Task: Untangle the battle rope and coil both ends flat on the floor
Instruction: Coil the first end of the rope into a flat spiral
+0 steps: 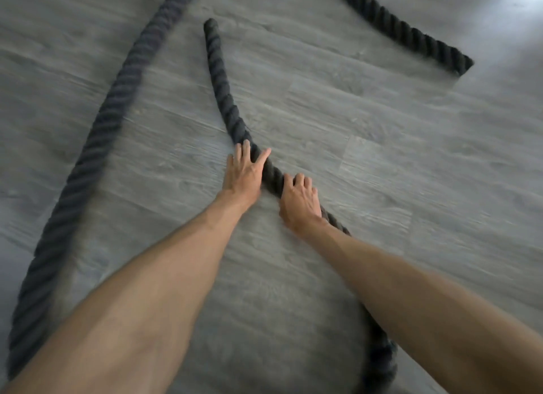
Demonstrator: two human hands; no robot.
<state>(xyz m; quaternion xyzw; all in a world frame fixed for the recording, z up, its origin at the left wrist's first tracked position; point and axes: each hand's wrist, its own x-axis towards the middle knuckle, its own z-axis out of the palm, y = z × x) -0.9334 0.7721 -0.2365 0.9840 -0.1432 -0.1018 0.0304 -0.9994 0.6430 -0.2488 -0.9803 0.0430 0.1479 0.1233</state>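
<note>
Fingers [246,151]: left hand [244,174] flat against battle rope [226,105], right hand [299,201] curled over it | free end [210,25] ahead, left hand nearer

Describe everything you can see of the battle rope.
The battle rope is thick, dark grey-black and made of twisted strands that look fibrous. Three stretches lie flat on the grey wood-look floor, none crossing in view: a long one at left, a middle one, and a short one top right. The middle and top-right stretches show blunt ends. No coil is formed. The left hand lays straight fingers on the middle stretch, and the right hand curls over it beside.
</note>
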